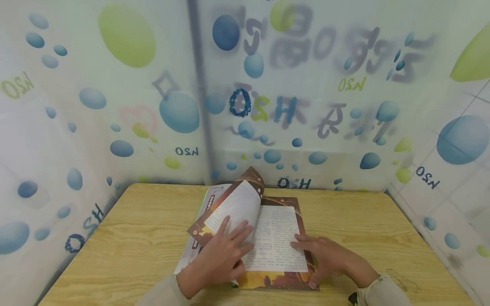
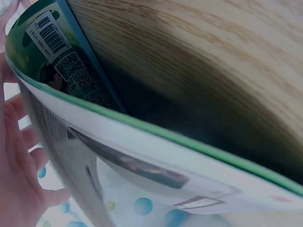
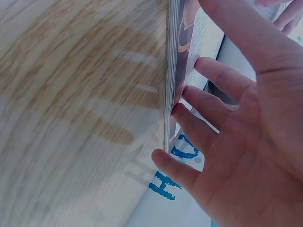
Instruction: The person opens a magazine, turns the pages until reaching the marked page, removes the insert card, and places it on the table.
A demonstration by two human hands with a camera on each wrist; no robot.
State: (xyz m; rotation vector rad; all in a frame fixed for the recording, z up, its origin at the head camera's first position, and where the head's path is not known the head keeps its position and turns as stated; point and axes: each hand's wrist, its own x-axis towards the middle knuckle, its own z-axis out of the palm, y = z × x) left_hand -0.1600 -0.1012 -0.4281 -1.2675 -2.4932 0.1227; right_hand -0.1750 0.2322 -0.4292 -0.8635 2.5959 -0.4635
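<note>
A magazine [image 1: 281,238] lies spread on the table, with brown-bordered pages of small print. Its left leaf [image 1: 233,206] bows up and slants across a whiter page beneath. On the lower part of that leaf my left hand [image 1: 222,257] rests with extended fingers. My right hand [image 1: 331,257] touches the right page's outer edge, its thumb by the lower corner. The left wrist view shows the green back cover [image 2: 78,56] with a barcode, lifted and curved above the wood. In the right wrist view, spread fingertips [image 3: 191,94] lie along the page edge.
The light wooden table [image 1: 141,225] extends to both sides of the magazine. Behind it hangs a pale curtain [image 1: 325,127] printed with bubbles and lettering, continuing along the left and right sides. Dark scribbles [image 1: 400,278] mark the tabletop near my right sleeve.
</note>
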